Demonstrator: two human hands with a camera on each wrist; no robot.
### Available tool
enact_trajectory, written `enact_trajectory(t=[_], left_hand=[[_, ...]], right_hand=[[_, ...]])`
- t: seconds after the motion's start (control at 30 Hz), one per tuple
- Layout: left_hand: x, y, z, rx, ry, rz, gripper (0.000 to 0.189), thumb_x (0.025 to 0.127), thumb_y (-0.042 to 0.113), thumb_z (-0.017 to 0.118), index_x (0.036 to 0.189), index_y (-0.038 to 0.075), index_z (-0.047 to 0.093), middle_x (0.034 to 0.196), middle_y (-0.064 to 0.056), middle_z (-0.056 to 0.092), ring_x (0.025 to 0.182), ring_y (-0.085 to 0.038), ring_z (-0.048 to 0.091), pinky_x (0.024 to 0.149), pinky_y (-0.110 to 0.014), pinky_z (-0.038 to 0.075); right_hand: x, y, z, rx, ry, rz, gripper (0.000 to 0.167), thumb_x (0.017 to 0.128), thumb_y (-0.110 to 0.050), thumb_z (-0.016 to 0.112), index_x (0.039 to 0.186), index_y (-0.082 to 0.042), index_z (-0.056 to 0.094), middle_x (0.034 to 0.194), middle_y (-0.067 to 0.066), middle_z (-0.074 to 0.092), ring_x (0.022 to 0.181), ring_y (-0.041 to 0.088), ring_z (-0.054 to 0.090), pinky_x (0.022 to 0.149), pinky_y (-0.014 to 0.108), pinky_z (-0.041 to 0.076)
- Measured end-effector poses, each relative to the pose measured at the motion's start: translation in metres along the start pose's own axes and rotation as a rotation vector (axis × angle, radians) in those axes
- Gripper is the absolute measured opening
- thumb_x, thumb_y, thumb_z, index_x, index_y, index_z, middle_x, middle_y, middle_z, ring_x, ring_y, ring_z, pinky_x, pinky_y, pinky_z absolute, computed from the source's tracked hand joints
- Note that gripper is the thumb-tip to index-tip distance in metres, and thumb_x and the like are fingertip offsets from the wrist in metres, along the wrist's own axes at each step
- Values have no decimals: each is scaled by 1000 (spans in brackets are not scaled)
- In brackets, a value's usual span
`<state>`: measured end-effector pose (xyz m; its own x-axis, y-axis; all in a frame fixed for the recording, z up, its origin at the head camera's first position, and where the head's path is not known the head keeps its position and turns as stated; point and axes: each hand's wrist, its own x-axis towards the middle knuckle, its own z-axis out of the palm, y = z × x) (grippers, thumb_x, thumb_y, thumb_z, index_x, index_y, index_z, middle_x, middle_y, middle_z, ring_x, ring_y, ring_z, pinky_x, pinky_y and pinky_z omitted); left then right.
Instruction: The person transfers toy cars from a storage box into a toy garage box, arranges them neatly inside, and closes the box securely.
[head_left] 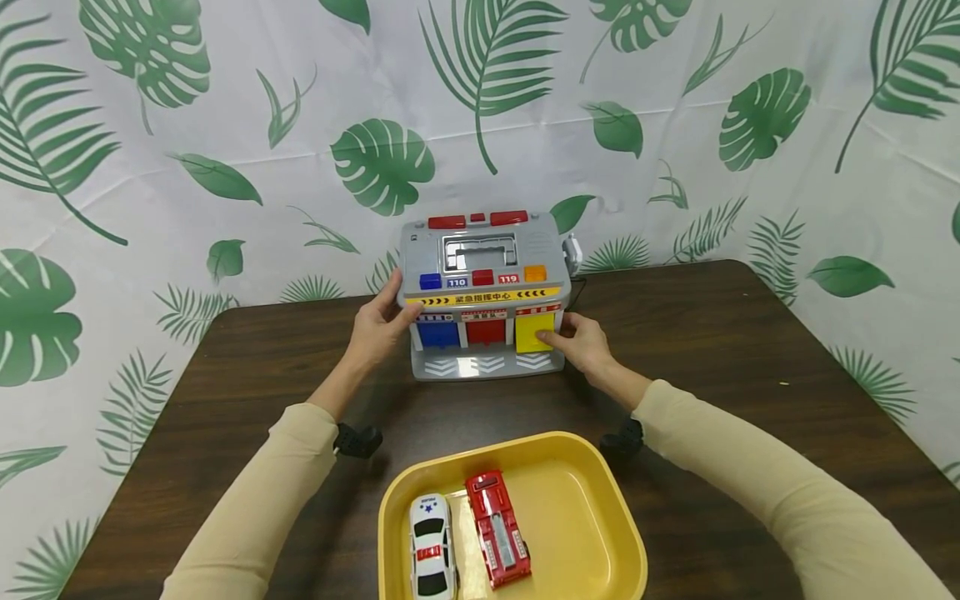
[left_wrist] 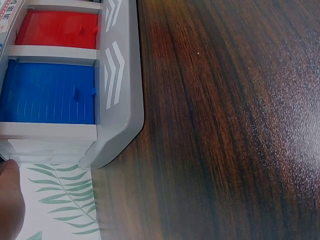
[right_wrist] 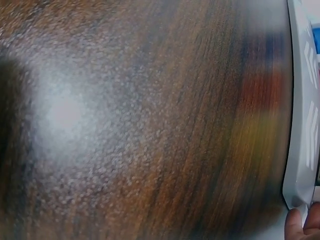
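A grey toy garage point(head_left: 487, 367) stands on the table, with red lights on its roof and blue point(head_left: 438, 334), red point(head_left: 486, 332) and yellow point(head_left: 534, 333) doors. My left hand point(head_left: 380, 325) holds its left side, thumb at the front edge of the roof. The yellow door looks slanted against the other two. My right hand point(head_left: 585, 343) is at the garage's right end, its thumb on the yellow door and its fingers by the side wall. In the left wrist view, the blue door point(left_wrist: 52, 92) is down; only part of the left hand point(left_wrist: 10, 200) shows.
Near me on the wooden table point(head_left: 262, 367) is a yellow tray point(head_left: 585, 517). Inside lie a white toy police car point(head_left: 431, 550) and a red toy fire engine point(head_left: 497, 529). Close behind the garage hangs a leaf-patterned cloth point(head_left: 510, 167).
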<state>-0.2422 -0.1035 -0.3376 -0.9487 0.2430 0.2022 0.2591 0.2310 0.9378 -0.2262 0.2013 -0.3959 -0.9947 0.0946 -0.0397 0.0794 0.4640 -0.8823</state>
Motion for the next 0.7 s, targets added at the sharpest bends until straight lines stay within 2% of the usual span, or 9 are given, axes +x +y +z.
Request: enact_trajectory(t=[0.2, 0.43, 0.7], left_hand=[[2, -6, 0, -7, 4, 11, 68, 94, 13, 58, 147, 1, 18, 155, -11, 16, 136, -28, 34, 109, -38, 33], [11, -31, -1, -18, 16, 28, 69, 93, 19, 59, 149, 12, 20, 155, 1, 18, 133, -21, 39, 106, -33, 36], [13, -36, 0, -2, 25, 61, 69, 93, 22, 60, 149, 13, 20, 155, 0, 21, 129, -21, 45, 104, -32, 39]], right_hand=[[2, 1, 1, 0, 2, 15, 50, 89, -23, 66, 128, 4, 52, 122, 22, 59, 107, 30, 57, 95, 41, 48], [2, 1, 0, -2, 5, 29, 50, 88, -24, 67, 127, 3, 52, 121, 21, 60, 105, 30, 57, 93, 40, 49], [1, -1, 0, -8, 0, 29, 49, 88, -24, 66, 127, 2, 52, 120, 20, 60, 100, 28, 54, 90, 37, 49]])
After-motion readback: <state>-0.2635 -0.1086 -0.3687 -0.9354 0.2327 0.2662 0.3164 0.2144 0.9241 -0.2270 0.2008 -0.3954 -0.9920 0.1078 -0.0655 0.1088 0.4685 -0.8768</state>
